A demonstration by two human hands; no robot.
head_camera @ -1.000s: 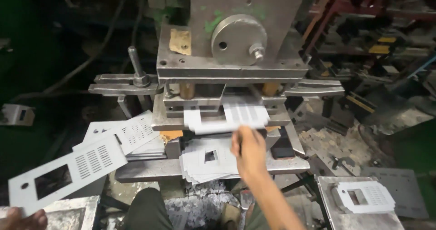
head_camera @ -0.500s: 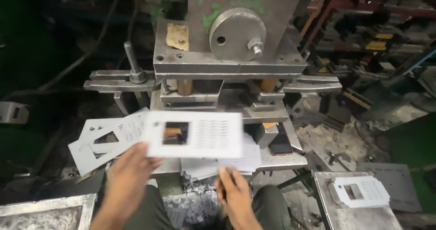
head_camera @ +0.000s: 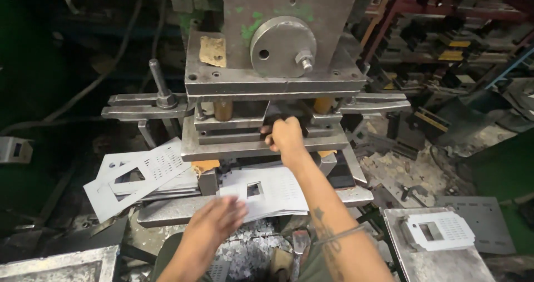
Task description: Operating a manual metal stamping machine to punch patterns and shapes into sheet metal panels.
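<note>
Three piles of punched white sheets show: one fanned at centre left point(head_camera: 142, 173), one low at centre under the press point(head_camera: 267, 190), one on a tray at lower right point(head_camera: 439, 230). Two hands work. The right hand point(head_camera: 286, 136), at centre, reaches into the press point(head_camera: 272, 81), fingers curled and tips hidden, perhaps gripping something. The left hand point(head_camera: 219, 218), blurred, lies spread open on the centre pile.

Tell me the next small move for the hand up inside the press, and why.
Probably draw the right hand back out toward the body. It sits in the gap between the press plates, apparently at a sheet there, while the left hand rests blurred on the white punched sheets at the front ledge.
</note>
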